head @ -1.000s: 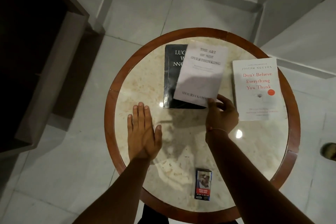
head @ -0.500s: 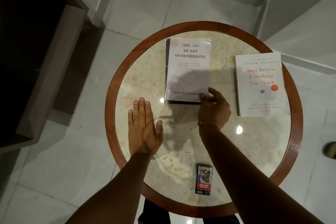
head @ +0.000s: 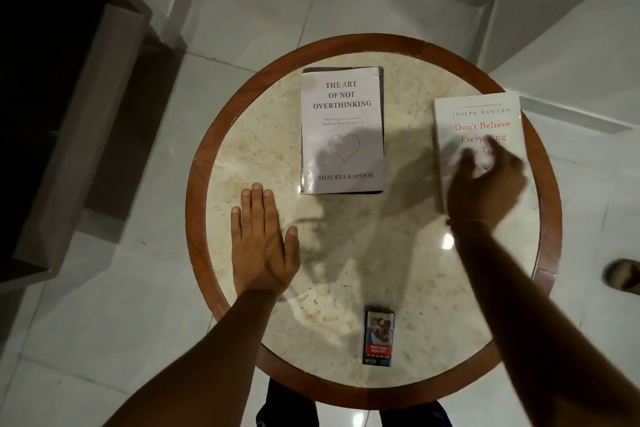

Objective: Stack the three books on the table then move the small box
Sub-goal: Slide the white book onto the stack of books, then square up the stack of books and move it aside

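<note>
1. I saw the round bench (head: 540,180), marble top with a red-brown wooden rim, standing on pale floor tiles.
2. The lilac book (head: 342,130), "The Art of Not Overthinking", lay flat toward the far middle of the bench, squared on top of a dark book (head: 381,90) whose edges showed only along its far and right sides.
3. The white book (head: 479,114), "Don't Believe Everything You Think", lay alone at the right, near the rim and apart from the pair.
4. My right hand (head: 486,184) was over that white book's near half, blurred, fingers (head: 498,151) spread loosely and gripping nothing; I could not tell whether it touched the cover.
5. My left hand (head: 263,243) lay flat on the marble, palm down, fingers straight and together, holding nothing.
6. The small box (head: 378,338) stood by the near rim, well apart from both hands.
</note>
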